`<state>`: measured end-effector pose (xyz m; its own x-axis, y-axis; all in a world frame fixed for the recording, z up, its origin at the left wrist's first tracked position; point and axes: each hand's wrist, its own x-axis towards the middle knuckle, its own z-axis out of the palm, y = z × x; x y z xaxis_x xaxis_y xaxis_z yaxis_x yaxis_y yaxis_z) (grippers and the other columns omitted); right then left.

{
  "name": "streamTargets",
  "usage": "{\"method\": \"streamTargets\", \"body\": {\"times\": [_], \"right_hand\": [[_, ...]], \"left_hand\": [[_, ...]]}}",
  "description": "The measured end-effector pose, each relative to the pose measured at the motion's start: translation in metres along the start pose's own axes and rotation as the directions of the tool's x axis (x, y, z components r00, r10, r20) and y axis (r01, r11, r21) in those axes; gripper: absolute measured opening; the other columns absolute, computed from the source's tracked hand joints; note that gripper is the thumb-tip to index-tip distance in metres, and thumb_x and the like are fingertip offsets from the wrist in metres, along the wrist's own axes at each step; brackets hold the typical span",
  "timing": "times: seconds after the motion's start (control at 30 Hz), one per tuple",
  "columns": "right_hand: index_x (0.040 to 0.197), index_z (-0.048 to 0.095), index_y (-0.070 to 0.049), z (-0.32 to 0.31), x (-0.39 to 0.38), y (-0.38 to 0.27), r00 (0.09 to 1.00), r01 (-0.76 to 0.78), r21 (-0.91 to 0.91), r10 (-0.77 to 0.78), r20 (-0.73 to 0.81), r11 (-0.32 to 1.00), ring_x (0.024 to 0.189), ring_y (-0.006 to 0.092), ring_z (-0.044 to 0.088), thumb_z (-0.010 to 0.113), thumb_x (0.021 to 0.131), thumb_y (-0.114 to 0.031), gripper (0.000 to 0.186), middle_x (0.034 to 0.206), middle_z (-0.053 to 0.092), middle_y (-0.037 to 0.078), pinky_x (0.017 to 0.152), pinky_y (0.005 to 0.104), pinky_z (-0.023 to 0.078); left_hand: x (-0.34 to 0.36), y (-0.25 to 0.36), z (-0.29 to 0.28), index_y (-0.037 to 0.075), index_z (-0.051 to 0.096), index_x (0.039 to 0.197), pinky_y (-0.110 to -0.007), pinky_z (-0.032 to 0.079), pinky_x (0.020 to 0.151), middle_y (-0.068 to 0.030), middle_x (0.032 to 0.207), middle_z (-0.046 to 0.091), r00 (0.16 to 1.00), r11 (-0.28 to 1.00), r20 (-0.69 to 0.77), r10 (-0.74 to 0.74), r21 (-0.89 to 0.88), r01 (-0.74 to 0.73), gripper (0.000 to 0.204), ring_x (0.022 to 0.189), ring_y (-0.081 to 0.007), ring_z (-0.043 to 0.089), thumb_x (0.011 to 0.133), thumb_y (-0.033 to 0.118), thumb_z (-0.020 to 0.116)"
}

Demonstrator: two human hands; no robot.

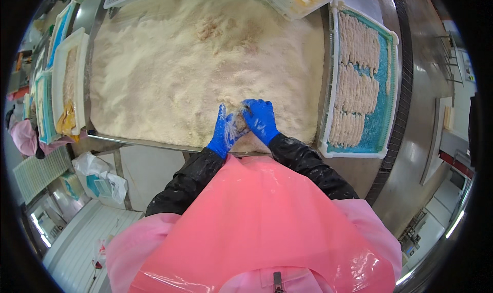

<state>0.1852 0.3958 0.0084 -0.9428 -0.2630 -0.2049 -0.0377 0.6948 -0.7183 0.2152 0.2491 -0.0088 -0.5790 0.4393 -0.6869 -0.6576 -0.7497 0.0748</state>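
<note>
A wide metal-rimmed table bed of pale, powdery coating point(205, 67) lies in front of me. Near its front edge my left hand point(224, 130) and my right hand point(259, 119), both in blue gloves dusted with coating, are cupped around a brownish, coated lump point(240, 121). My right fingers curl over its top; the left hand is beside it with the thumb raised. The lump's exact shape is partly hidden by my hands. A pink apron point(257, 216) covers my front.
A white-rimmed crate point(382, 149) with rows of coated strips point(354, 88) stands at the right. Further crates point(287, 0) sit at the back. Trays point(77, 41) line the left, one with a yellow item point(67, 118). A pink-clad person point(23, 139) is partly visible at far left.
</note>
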Motion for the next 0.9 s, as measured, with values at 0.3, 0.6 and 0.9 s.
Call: {"method": "streamTargets", "body": {"times": [0.3, 0.6, 0.9], "right_hand": [[0.105, 0.063, -0.003, -0.192, -0.068, 0.033, 0.902, -0.341, 0.862, 0.388, 0.188, 0.374, 0.07, 0.0099, 0.054, 0.058, 0.092, -0.02, 0.021, 0.078, 0.059, 0.002, 0.064, 0.0233, 0.045], [0.106, 0.065, -0.006, -0.382, -0.094, 0.194, 0.786, -0.195, 0.477, 0.428, -0.447, 0.857, 0.063, 0.0085, 0.054, 0.061, 0.091, -0.021, 0.022, 0.078, 0.061, 0.001, 0.053, 0.0209, 0.04], [0.108, 0.063, -0.002, -0.354, -0.104, 0.302, 0.796, -0.581, -0.374, 0.407, -0.448, 0.723, 0.089, 0.0342, 0.065, 0.051, 0.094, -0.03, 0.034, 0.098, 0.066, 0.021, 0.077, 0.0402, 0.049]], "left_hand": [[0.017, 0.001, -0.036, 0.001, 0.045, 0.132, -0.041, 0.046, 0.093, -0.0192, 0.127, 0.055, 0.987, 0.891, -0.043, 0.158, 0.437, -0.123, 0.083, 0.11, -0.0327, 0.058, 0.091, 0.069, 0.022], [0.021, -0.003, -0.016, 0.004, 0.055, 0.12, -0.029, 0.048, 0.063, -0.0138, 0.101, 0.068, 0.925, 0.806, -0.261, 0.277, 0.587, -0.076, 0.079, 0.079, -0.0224, 0.065, 0.09, 0.07, 0.023], [0.024, -0.009, -0.024, 0.002, 0.058, 0.113, -0.026, 0.043, 0.05, -0.014, 0.09, 0.069, 0.859, 0.817, -0.349, 0.375, 0.563, -0.128, 0.078, 0.067, -0.0219, 0.064, 0.09, 0.069, 0.024]]}}
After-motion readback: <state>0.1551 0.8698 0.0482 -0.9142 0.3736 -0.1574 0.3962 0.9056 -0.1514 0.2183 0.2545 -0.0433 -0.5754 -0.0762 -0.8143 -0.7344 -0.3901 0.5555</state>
